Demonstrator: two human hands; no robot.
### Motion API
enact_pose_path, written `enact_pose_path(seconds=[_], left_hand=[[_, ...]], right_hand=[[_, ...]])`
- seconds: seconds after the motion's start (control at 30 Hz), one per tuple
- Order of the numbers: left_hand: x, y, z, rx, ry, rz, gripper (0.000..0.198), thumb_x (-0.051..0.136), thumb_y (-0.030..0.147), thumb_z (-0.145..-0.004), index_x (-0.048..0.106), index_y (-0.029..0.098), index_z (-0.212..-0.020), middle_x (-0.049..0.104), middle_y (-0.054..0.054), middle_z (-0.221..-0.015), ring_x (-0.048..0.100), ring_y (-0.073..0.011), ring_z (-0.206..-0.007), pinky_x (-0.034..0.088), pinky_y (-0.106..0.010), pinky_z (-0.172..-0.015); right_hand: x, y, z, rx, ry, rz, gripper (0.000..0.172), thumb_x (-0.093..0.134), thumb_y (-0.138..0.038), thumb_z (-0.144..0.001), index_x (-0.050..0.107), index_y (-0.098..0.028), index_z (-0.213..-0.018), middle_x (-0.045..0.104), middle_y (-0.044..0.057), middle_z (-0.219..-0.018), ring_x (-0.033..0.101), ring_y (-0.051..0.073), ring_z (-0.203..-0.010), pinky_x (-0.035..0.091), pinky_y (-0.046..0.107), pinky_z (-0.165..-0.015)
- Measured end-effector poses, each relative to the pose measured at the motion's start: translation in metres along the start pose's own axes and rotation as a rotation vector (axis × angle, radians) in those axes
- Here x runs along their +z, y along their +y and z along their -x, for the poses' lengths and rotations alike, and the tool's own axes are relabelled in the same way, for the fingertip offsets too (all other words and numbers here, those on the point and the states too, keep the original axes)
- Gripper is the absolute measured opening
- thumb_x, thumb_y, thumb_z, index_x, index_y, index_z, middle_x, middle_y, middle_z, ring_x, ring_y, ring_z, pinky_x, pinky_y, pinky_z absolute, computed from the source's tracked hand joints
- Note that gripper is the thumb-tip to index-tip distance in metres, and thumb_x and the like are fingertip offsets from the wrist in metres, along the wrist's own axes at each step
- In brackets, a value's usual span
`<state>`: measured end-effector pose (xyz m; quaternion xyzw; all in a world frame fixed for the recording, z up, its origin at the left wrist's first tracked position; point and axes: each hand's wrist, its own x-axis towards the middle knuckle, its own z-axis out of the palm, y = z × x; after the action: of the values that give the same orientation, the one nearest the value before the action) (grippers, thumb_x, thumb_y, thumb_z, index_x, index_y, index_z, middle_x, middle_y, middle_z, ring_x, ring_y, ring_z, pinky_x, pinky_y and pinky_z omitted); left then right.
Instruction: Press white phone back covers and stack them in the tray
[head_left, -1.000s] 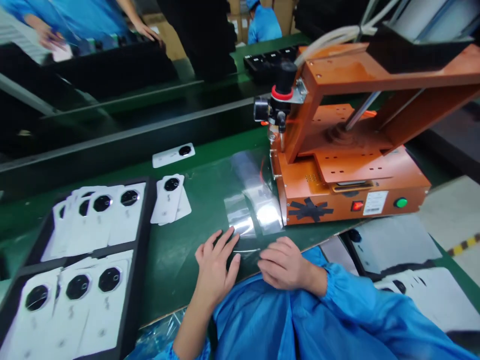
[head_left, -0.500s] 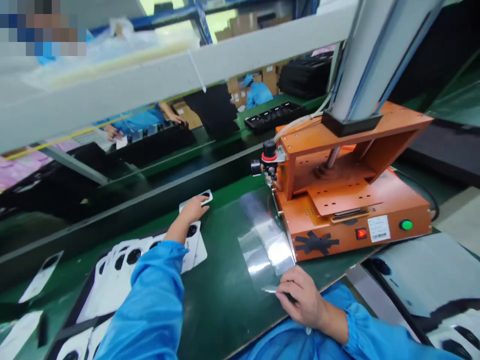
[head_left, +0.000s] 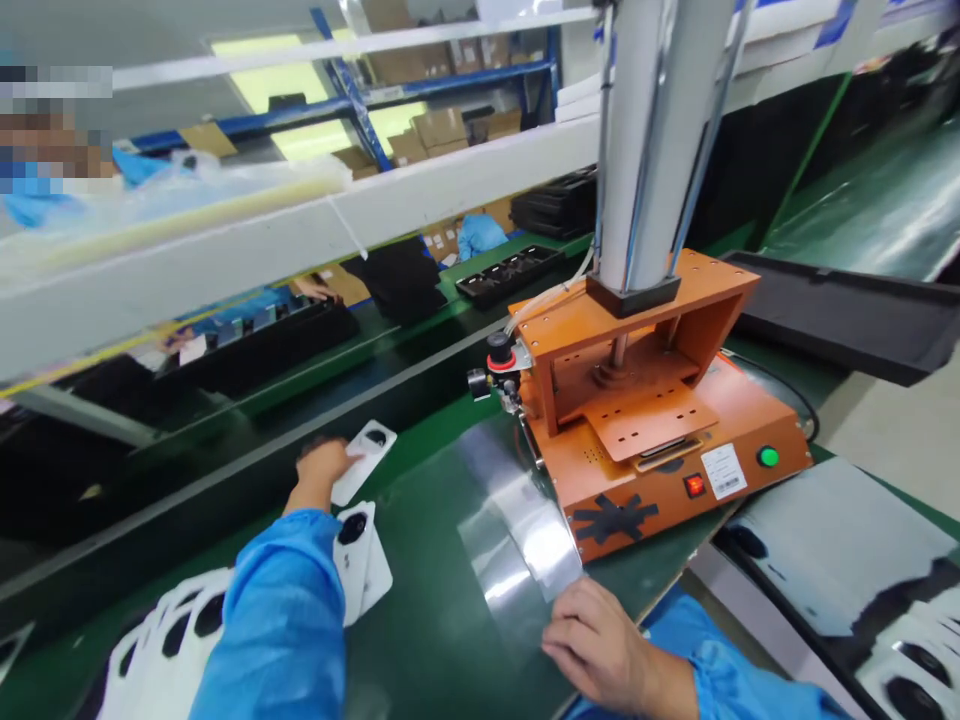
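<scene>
No wording, brand or number can be read anywhere in view. Toward four o'clock, the front of the orange machine (head_left: pixel 622 520) bears a white label (head_left: pixel 724 472) with lines of print and a barcode, too small to make out. Toward seven o'clock, a white phone cover (head_left: pixel 352 578) carries a tiny grey mark, equally illegible.

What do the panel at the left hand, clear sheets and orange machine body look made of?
White panel: perhaps plastic or coated glass, smooth and pale. Clear sheets: likely plastic film, see-through with glare. Orange machine body: probably painted metal, evenly coloured, slight sheen.
</scene>
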<state>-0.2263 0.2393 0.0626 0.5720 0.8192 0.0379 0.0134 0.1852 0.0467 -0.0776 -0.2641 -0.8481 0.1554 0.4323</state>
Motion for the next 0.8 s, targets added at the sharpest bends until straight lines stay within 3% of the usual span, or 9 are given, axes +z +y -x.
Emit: enact_pose_path(seconds=[0.13,0.2,0.27,0.37,0.43,0.5,0.6,0.7,0.8], left_hand=[[0.007,0.002,0.041,-0.138,0.051,0.089,0.031,0.051,0.035,-0.099,0.068,0.014,-0.115,0.072,-0.014,-0.110,0.068,-0.0289,-0.103,0.052,-0.047,-0.091],[0.013,0.004,0.085,-0.139,0.096,0.151,0.033,0.049,0.035,-0.097,0.069,0.017,-0.115,0.074,-0.013,-0.107,0.068,-0.0304,-0.102,0.050,-0.044,-0.091],[0.024,0.009,0.143,-0.132,0.115,0.236,0.035,0.050,0.041,-0.094,0.070,0.019,-0.113,0.075,-0.009,-0.100,0.069,-0.0262,-0.095,0.051,-0.037,-0.086],[0.057,0.024,0.235,-0.156,0.064,0.446,0.047,0.046,0.053,-0.094,0.070,0.017,-0.113,0.071,-0.003,-0.076,0.067,-0.0188,-0.070,0.051,-0.028,-0.067],[0.085,0.040,0.285,-0.217,0.025,0.668,0.056,0.047,0.055,-0.094,0.063,0.014,-0.129,0.066,0.000,-0.067,0.065,-0.0174,-0.062,0.050,-0.027,-0.061],[0.110,0.057,0.320,-0.301,0.043,0.786,0.065,0.053,0.054,-0.093,0.049,0.015,-0.146,0.066,0.003,-0.065,0.065,-0.0165,-0.060,0.051,-0.027,-0.064],[0.130,0.074,0.348,-0.361,0.171,0.631,0.067,0.060,0.051,-0.093,0.044,0.020,-0.150,0.064,0.005,-0.065,0.062,-0.0149,-0.057,0.047,-0.026,-0.063],[0.134,0.078,0.364,-0.107,0.310,0.421,0.053,0.064,0.050,-0.092,0.060,0.020,-0.135,0.071,-0.004,-0.082,0.066,-0.0198,-0.074,0.048,-0.032,-0.073],[0.138,0.082,0.380,0.180,0.286,0.297,0.055,0.071,0.055,-0.086,0.064,0.024,-0.131,0.070,-0.015,-0.128,0.063,-0.0329,-0.114,0.044,-0.045,-0.095]], right_hand=[[0.004,0.006,0.004,0.002,0.010,-0.037,0.014,0.062,-0.016,-0.090,0.066,-0.023,-0.101,0.067,0.005,-0.086,0.064,0.019,-0.078,0.056,0.035,-0.067],[0.003,0.008,0.003,0.009,0.013,-0.075,0.013,0.063,-0.016,-0.090,0.067,-0.023,-0.099,0.067,0.005,-0.086,0.063,0.019,-0.078,0.055,0.034,-0.067],[0.001,0.007,-0.001,0.028,0.022,-0.142,0.012,0.064,-0.015,-0.089,0.067,-0.023,-0.098,0.066,0.004,-0.087,0.062,0.018,-0.078,0.054,0.033,-0.068],[-0.002,-0.003,-0.014,0.144,0.022,-0.299,0.010,0.065,-0.015,-0.089,0.068,-0.022,-0.095,0.065,0.005,-0.089,0.062,0.017,-0.081,0.054,0.032,-0.072],[-0.001,-0.012,-0.028,0.298,-0.034,-0.405,0.005,0.065,-0.017,-0.090,0.068,-0.021,-0.090,0.064,0.004,-0.089,0.061,0.015,-0.079,0.052,0.029,-0.070],[0.005,-0.018,-0.045,0.454,-0.141,-0.486,0.006,0.066,-0.019,-0.090,0.067,-0.020,-0.085,0.063,0.002,-0.086,0.056,0.012,-0.072,0.048,0.026,-0.065],[0.024,-0.017,-0.069,0.586,-0.265,-0.537,0.008,0.068,-0.020,-0.089,0.067,-0.018,-0.081,0.061,-0.001,-0.083,0.053,0.010,-0.068,0.045,0.023,-0.064],[0.045,-0.005,-0.088,0.611,-0.311,-0.504,0.010,0.066,-0.019,-0.090,0.068,-0.018,-0.080,0.062,0.000,-0.087,0.057,0.011,-0.077,0.047,0.025,-0.073],[0.059,0.005,-0.100,0.559,-0.357,-0.401,0.010,0.068,-0.018,-0.089,0.070,-0.018,-0.080,0.063,0.003,-0.096,0.059,0.016,-0.093,0.047,0.031,-0.086]])
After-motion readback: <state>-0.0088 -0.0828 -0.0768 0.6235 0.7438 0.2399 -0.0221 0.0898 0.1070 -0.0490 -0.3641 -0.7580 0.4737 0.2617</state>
